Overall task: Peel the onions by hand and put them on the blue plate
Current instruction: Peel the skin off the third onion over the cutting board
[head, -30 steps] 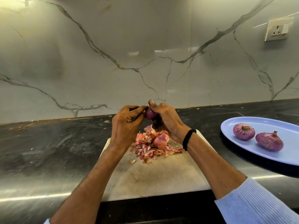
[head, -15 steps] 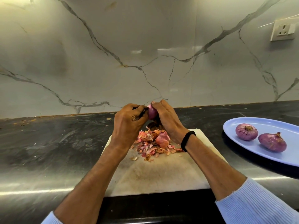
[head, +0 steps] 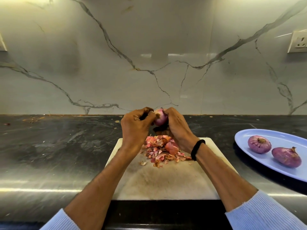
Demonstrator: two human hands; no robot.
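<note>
I see both hands raised over the counter [head: 49, 146], mid-width, just past the far edge of the board [head: 166, 183]. The onion [head: 160, 119] sits btw them, off the surface. R hand [head: 177, 128] wraps it from the right, fingers curled round it. L hand [head: 135, 130] is curled tight, fingertips pinching the onion's left end, where a brownish root tuft shows. There's a dark gap inside the L fist; can't tell if anything's in it. The onion looks mostly bare, pale pink-purple and glossy.

The board lies flat at the counter's front edge, approx centre. Peels [head: 162, 149] are heaped on its far half, right below the hands, w/ a few scraps spilling toward the middle. The near half is stained brownish.

The plate [head: 282, 141], blue, sits on the counter's right side, partly cut off by the frame. Two purple onions lie on it, near each other but not touching. The far onion [head: 259, 144] has its root end up. The near onion [head: 286, 157] has a dry tip sticking up.

There's a black band [head: 196, 149] on the R wrist, and pale blue sleeves [head: 259, 213] are pushed up both forearms. Small crumbs dot the counter's back edge, left part. Behind is a veined marble wall [head: 149, 47] w/ a socket [head: 298, 41] at its upper right.
</note>
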